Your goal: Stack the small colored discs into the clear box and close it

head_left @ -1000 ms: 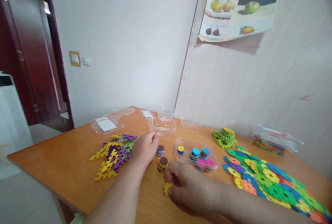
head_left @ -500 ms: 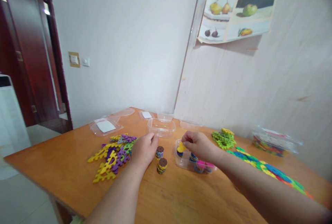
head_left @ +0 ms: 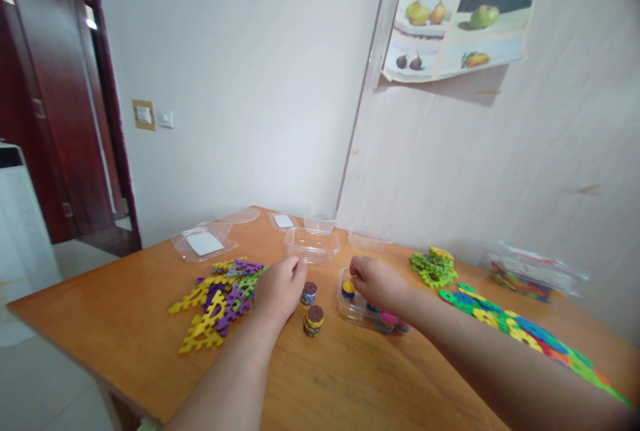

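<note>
My right hand (head_left: pixel 377 280) reaches over a clear plastic tub (head_left: pixel 345 314), fingers pinched together. At its fingertips a yellow disc (head_left: pixel 349 286) lies on top of a short dark-blue stack inside the tub. Pink discs (head_left: pixel 388 320) and other stacks sit deeper in the tub, partly covered by my hand and wrist. My left hand (head_left: pixel 280 288) rests curled on the table; its inner fingers are hidden, so what it holds, if anything, does not show. Just right of it stand two small brown-topped stacks of discs, a nearer one (head_left: pixel 313 321) and a farther one (head_left: pixel 309 293).
Yellow, purple and green notched pieces (head_left: pixel 220 304) lie left of my left hand. An uncovered clear tub (head_left: pixel 312 244) and lids (head_left: pixel 205 243) stand farther back. Rightward are a green pile (head_left: pixel 433 267), rows of coloured flower discs (head_left: pixel 520 331) and a filled plastic bag (head_left: pixel 533 272).
The yellow disc in my right fingers has gone from tilted above the dark-blue stack to lying flat on it. My left hand has barely moved.
</note>
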Available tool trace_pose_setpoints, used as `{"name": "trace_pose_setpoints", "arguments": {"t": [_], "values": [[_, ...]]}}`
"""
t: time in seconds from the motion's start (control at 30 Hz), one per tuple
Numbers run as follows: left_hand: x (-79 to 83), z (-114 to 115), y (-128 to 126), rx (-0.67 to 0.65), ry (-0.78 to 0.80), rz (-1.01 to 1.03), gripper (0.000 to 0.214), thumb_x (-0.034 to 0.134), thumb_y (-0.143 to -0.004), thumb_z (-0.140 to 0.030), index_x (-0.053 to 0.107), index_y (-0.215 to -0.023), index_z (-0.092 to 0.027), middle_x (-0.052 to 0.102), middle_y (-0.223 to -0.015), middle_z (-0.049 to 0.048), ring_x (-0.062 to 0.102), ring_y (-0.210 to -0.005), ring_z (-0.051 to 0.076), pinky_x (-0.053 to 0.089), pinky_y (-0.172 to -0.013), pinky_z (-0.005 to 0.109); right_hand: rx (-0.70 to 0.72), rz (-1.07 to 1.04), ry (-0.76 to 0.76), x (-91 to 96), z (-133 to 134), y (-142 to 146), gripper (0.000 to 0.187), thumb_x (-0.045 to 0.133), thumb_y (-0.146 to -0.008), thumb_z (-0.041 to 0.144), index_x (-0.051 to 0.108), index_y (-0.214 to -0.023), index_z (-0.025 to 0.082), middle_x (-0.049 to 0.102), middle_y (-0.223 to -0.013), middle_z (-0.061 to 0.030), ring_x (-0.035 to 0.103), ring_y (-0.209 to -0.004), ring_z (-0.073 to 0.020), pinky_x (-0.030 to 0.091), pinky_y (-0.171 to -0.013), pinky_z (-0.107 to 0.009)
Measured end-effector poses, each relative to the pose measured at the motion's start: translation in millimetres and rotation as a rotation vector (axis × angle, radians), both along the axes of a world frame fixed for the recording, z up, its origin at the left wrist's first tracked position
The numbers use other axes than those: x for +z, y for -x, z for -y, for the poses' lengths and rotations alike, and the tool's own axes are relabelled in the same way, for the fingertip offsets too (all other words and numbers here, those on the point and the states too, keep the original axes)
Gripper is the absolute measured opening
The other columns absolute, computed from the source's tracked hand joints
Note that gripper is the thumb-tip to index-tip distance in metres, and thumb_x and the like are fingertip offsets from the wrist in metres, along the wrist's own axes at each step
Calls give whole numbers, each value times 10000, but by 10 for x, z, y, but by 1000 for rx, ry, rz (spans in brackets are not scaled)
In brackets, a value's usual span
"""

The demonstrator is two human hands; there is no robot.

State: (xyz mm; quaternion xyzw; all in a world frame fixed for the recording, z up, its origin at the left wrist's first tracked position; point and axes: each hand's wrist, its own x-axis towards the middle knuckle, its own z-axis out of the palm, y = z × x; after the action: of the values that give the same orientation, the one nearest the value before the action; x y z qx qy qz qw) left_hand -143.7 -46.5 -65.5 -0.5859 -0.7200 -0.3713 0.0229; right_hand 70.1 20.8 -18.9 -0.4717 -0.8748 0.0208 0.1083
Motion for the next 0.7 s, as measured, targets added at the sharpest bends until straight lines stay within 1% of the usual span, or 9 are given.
{"name": "trace_pose_setpoints", "arguments": {"t": [0.1,0.23,0.33,0.5,0.63,0.7], "values": [[-2,-5,5,-4,-5,5,428,345,-945,-484,548,-684,-212,608,-656,14,498,-614,144,165,-565,278,-20,46,-35,54,43,0,181,460,-852,183,619,-939,193,696,-976,-83,601,-832,-184,322,-627,-260],[6,-4,-1,-3,-15,5,422,354,-941,-478,550,-678,-212,597,-643,11,497,-604,143,167,-565,282,6,94,-56,156,113,-13,266,449,-858,223,609,-1072,225,704,-943,-53,607,-822,-190,301,-618,-268],[11,-1,-5,-3,-12,6,426,354,-940,-482,538,-668,-210,592,-637,9,498,-599,142,164,-561,283,38,129,-60,199,157,-5,257,457,-843,240,623,-1038,226,708,-926,-50,608,-795,-194,270,-588,-272],[4,0,-1,-4,-13,8,439,341,-943,-496,518,-663,-208,598,-647,12,501,-609,142,160,-561,280,72,167,-41,181,187,39,184,487,-830,267,646,-907,217,711,-878,-62,601,-749,-197,250,-570,-279],[-11,-6,4,0,-14,4,433,343,-944,-489,507,-660,-207,602,-649,13,499,-606,142,156,-564,281,49,131,-40,220,199,18,184,464,-849,247,629,-926,218,706,-876,-54,597,-750,-188,262,-574,-274],[-12,-9,7,-3,-24,2,435,341,-944,-490,498,-654,-207,599,-645,11,500,-606,141,154,-565,281,26,99,-45,255,253,-38,193,445,-856,234,611,-952,221,698,-861,-40,592,-741,-177,270,-574,-266]]}}
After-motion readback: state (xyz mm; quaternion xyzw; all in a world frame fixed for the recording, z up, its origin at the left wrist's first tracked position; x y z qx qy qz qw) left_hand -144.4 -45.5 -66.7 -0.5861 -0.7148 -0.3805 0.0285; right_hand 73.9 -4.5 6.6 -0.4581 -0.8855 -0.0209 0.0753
